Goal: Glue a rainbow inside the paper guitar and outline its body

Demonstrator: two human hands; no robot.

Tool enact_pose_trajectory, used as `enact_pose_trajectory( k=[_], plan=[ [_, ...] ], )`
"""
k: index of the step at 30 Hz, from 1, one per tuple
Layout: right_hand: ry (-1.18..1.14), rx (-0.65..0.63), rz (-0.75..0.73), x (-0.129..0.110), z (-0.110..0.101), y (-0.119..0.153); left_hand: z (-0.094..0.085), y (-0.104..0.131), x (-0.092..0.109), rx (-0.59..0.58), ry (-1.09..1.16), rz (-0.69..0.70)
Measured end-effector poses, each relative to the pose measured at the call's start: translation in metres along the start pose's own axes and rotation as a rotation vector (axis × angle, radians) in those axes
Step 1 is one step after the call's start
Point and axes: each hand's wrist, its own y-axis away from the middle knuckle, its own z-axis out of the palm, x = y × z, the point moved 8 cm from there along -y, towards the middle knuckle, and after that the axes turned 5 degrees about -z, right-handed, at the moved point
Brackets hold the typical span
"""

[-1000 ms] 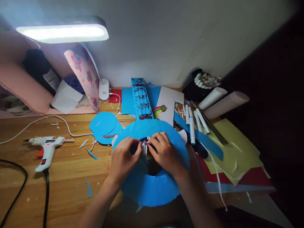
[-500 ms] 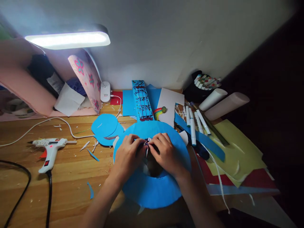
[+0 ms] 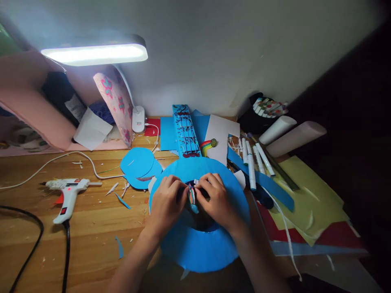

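Observation:
A blue paper ring [image 3: 203,252] lies flat below both hands, with a decorated blue strip [image 3: 186,134] reaching from its far side, like a guitar body and neck. Over the ring's dark opening hangs a small striped cutout [image 3: 192,195], pink, orange and green with a blue lower end. My left hand [image 3: 168,199] is closed at the cutout's upper end, its thumb and forefinger pinched together. From the other side my right hand [image 3: 216,199] pinches there too. Between the fingertips a thin string seems to run; its ends are hidden.
At left a glue gun [image 3: 69,195] lies on the wooden table beside blue paper discs [image 3: 139,167] and scraps. Several white markers [image 3: 252,167], yellow paper [image 3: 317,195] and white rolls [image 3: 297,138] are at right. A lit lamp [image 3: 97,55] hangs above a pink box [image 3: 58,126].
The striped cutout now shows hanging between my hands, where before only a small bit of it was visible. My fingertips have moved slightly apart. The whole view has shifted a little.

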Motion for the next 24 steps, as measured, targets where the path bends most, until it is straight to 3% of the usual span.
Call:
enact_pose_trajectory(
  k=[15,24],
  plan=[
    [-0.016,0.011,0.039,0.001,0.001,-0.001,-0.001,0.001,0.0,0.033,-0.049,-0.018],
    [-0.087,0.036,0.183,0.005,-0.017,0.013,0.007,0.002,0.001,-0.063,0.043,-0.005]
  ],
)
